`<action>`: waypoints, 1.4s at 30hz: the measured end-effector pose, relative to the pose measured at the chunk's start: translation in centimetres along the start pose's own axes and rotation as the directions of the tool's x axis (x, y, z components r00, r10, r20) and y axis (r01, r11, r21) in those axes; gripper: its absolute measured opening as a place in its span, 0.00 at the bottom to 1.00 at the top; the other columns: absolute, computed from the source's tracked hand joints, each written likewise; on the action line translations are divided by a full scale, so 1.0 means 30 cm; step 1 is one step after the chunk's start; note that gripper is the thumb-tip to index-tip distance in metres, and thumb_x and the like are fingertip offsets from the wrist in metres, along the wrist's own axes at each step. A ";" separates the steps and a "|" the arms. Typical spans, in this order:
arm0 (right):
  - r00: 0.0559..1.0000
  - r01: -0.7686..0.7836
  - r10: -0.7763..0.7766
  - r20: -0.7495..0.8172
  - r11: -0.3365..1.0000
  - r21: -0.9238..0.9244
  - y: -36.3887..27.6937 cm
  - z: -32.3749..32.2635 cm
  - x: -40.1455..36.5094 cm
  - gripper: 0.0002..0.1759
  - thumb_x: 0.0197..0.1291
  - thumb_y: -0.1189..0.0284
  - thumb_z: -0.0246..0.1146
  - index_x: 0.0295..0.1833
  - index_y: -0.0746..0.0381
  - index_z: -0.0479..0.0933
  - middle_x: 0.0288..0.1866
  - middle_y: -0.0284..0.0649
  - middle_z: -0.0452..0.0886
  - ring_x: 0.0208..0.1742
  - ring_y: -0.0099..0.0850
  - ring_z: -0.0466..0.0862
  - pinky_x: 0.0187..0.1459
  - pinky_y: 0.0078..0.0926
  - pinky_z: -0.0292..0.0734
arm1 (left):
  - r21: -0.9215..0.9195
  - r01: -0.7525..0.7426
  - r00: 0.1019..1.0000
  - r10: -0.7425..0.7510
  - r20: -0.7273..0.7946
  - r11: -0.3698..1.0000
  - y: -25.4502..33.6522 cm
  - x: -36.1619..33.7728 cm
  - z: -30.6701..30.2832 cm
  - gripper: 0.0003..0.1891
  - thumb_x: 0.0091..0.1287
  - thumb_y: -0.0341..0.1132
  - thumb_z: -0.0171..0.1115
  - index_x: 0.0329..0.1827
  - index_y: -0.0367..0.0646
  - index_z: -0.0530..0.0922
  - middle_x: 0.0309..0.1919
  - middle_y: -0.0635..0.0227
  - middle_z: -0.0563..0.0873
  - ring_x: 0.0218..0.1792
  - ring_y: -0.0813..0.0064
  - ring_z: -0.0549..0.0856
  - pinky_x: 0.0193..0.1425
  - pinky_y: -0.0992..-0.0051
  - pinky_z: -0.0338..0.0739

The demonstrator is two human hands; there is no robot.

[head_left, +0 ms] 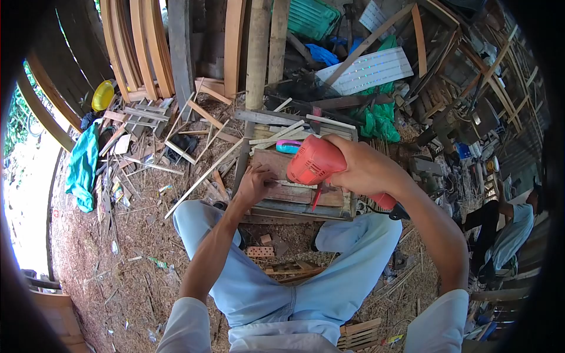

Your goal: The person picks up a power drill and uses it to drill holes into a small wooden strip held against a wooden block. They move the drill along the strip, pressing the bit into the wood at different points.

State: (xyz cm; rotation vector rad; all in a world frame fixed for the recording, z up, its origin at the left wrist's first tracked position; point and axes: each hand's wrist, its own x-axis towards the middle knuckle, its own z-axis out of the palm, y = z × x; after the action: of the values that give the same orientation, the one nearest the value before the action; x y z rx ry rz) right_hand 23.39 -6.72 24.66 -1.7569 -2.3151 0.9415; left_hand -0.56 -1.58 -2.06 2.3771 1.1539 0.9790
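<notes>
Right hand (355, 162) wraps closed around a rounded red plastic power tool (313, 160), its hard casing cut with small slots. The tool lies at the palm's left side, over the right part of a low, weathered wooden work stand (282, 207). Beside it to the left, the left hand (256, 181) reaches onto the stand with its fingers curled low—whether they pinch anything, I cannot tell. Flat, reddish-brown wooden boards (276, 159) with rough grain lie between and beneath the hands. Just beyond the tool sits a small pink and turquoise object (288, 146), close to thin, pale, square-edged wooden strips (276, 137). On the near side, a reddish brick with round holes (260, 251) rests on ground (135, 270) matted with shavings and chips. Far left, smooth curved planks (141, 47) stand upright; far right lies a glossy white panel (376, 67)—long, flat and lined.
</notes>
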 end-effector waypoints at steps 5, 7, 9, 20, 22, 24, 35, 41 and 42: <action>1.000 0.002 -0.002 0.008 1.000 0.013 0.000 -0.004 -0.003 0.43 0.51 0.73 0.68 0.75 0.61 0.61 0.37 0.49 0.85 0.26 0.36 0.85 0.32 0.34 0.80 | 0.012 0.005 1.000 -0.004 -0.004 1.000 0.002 -0.003 0.001 0.10 0.51 0.34 0.75 0.34 0.46 0.85 0.35 0.72 0.85 0.43 0.64 0.81 0.51 0.64 0.74; 1.000 -0.009 0.008 0.014 1.000 0.010 -0.007 -0.009 -0.007 0.43 0.51 0.72 0.68 0.75 0.61 0.61 0.38 0.49 0.85 0.26 0.36 0.85 0.32 0.35 0.80 | 0.027 -0.005 1.000 0.005 -0.011 1.000 0.002 -0.003 0.000 0.10 0.51 0.34 0.75 0.35 0.46 0.85 0.35 0.72 0.85 0.44 0.64 0.81 0.52 0.64 0.74; 1.000 -0.019 0.019 0.018 1.000 0.005 -0.003 -0.010 -0.004 0.43 0.51 0.72 0.68 0.75 0.62 0.61 0.38 0.50 0.85 0.26 0.36 0.85 0.33 0.35 0.80 | 0.017 -0.004 1.000 0.003 0.013 1.000 0.002 -0.001 -0.004 0.10 0.51 0.34 0.75 0.35 0.45 0.85 0.36 0.72 0.85 0.44 0.64 0.81 0.52 0.64 0.74; 0.999 0.016 -0.011 0.033 0.990 -0.139 -0.023 0.001 0.021 0.40 0.51 0.70 0.67 0.71 0.62 0.64 0.54 0.59 0.82 0.54 0.53 0.84 0.54 0.43 0.79 | -0.004 0.012 1.000 -0.012 0.024 1.000 0.012 -0.002 -0.028 0.10 0.51 0.34 0.75 0.36 0.45 0.86 0.37 0.70 0.84 0.44 0.63 0.82 0.53 0.63 0.74; 0.999 0.016 -0.010 0.042 0.989 -0.148 -0.031 0.003 0.026 0.40 0.50 0.71 0.67 0.71 0.62 0.64 0.53 0.59 0.82 0.53 0.53 0.84 0.54 0.43 0.79 | 0.033 0.023 0.999 -0.025 0.043 0.999 0.008 -0.005 -0.031 0.09 0.52 0.33 0.74 0.36 0.45 0.86 0.38 0.70 0.84 0.44 0.63 0.82 0.53 0.63 0.74; 0.999 0.020 -0.012 0.050 0.988 -0.154 -0.040 -0.003 0.031 0.40 0.50 0.71 0.67 0.71 0.62 0.64 0.53 0.58 0.82 0.52 0.52 0.85 0.53 0.43 0.79 | 0.054 -0.035 0.999 0.036 -0.001 0.998 -0.005 -0.009 -0.028 0.12 0.48 0.35 0.77 0.36 0.45 0.86 0.35 0.70 0.83 0.43 0.63 0.81 0.50 0.64 0.74; 0.999 0.011 -0.005 0.045 0.992 -0.127 -0.038 0.017 0.031 0.38 0.50 0.74 0.66 0.70 0.62 0.65 0.53 0.59 0.82 0.54 0.53 0.84 0.54 0.43 0.79 | 0.060 0.008 1.000 -0.009 0.021 0.998 -0.008 -0.014 -0.017 0.10 0.49 0.32 0.75 0.36 0.46 0.88 0.37 0.73 0.83 0.45 0.65 0.79 0.52 0.63 0.74; 0.997 -0.007 0.019 0.078 0.989 -0.144 -0.054 0.006 0.041 0.37 0.50 0.74 0.66 0.70 0.63 0.66 0.55 0.60 0.82 0.56 0.54 0.83 0.56 0.44 0.78 | 0.039 0.005 1.000 -0.006 0.017 0.999 0.000 -0.009 -0.021 0.10 0.50 0.32 0.75 0.36 0.47 0.88 0.37 0.73 0.83 0.46 0.66 0.80 0.53 0.63 0.74; 0.997 -0.007 0.018 0.078 0.989 -0.145 -0.047 0.007 0.041 0.37 0.50 0.74 0.66 0.70 0.63 0.66 0.55 0.60 0.82 0.56 0.54 0.83 0.56 0.44 0.78 | 0.032 -0.009 1.000 0.009 0.010 0.999 0.002 -0.009 -0.022 0.10 0.50 0.31 0.75 0.36 0.47 0.88 0.37 0.73 0.83 0.45 0.66 0.80 0.53 0.63 0.74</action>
State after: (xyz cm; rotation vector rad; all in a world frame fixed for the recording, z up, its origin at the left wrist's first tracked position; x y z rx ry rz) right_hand 21.70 -5.93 24.88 -1.8205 -2.4822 0.8811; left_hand -1.11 -1.83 -1.68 2.4114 1.1648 0.9570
